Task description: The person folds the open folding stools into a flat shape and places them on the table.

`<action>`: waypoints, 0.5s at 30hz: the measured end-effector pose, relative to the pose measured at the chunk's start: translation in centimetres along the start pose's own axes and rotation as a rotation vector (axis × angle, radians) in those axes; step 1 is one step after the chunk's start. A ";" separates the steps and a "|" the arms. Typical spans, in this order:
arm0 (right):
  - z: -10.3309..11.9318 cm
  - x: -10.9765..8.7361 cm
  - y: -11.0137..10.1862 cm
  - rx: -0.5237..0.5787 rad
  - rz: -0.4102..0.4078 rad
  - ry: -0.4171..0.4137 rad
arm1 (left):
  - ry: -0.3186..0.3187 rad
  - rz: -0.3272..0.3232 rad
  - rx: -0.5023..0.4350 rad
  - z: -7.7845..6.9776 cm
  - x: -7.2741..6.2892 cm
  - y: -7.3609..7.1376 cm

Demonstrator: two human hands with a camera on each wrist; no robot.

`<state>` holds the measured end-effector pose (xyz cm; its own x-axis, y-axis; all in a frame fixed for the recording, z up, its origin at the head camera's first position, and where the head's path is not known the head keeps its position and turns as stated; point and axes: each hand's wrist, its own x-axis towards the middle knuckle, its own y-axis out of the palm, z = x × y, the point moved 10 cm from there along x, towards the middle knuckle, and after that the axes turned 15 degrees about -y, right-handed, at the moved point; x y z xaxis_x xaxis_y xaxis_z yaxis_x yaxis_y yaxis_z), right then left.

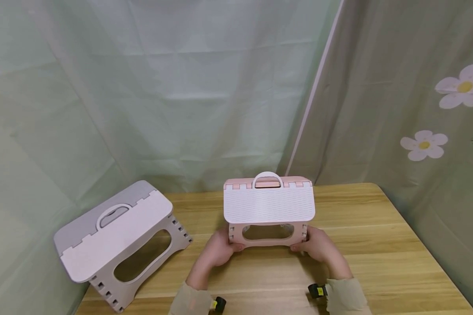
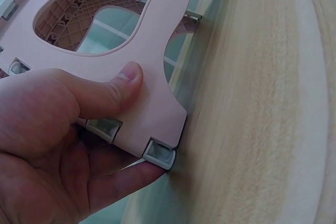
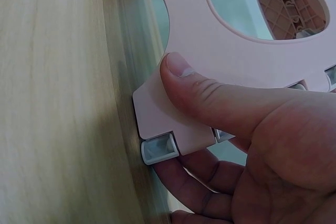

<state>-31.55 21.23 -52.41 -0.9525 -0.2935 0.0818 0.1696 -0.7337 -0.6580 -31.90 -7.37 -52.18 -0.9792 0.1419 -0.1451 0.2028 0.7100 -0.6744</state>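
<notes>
A small pink and white folding step stool (image 1: 269, 204) stands unfolded on the wooden table, its white arched handle raised at the middle of the top. My left hand (image 1: 219, 247) grips its left leg low down; in the left wrist view the thumb presses the pink front panel (image 2: 152, 72) and the fingers curl behind the leg. On the other side my right hand (image 1: 319, 246) grips the right leg likewise, thumb on the front and fingers behind, as the right wrist view shows. The stool's feet are close over the tabletop.
A larger folding stool (image 1: 114, 232), grey and pale pink, stands unfolded and angled at the table's left. Pale green curtains (image 1: 205, 96) hang behind the wooden table (image 1: 362, 227), and a flowered curtain (image 1: 378, 100) borders the right side.
</notes>
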 end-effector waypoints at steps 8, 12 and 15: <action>0.1 0.0 0.0 0.012 -0.003 0.003 | -0.014 0.003 -0.004 0.0 0.1 0.0; 0.0 0.0 0.0 -0.001 -0.004 -0.002 | -0.006 -0.001 -0.001 -0.2 -0.1 -0.1; 0.0 0.0 0.0 -0.005 -0.002 -0.004 | -0.008 0.002 -0.002 -0.2 -0.1 -0.1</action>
<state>-31.58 21.21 -52.39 -0.9518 -0.2943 0.0861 0.1662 -0.7310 -0.6618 -31.77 -7.34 -51.96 -0.9787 0.1381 -0.1519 0.2047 0.7113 -0.6724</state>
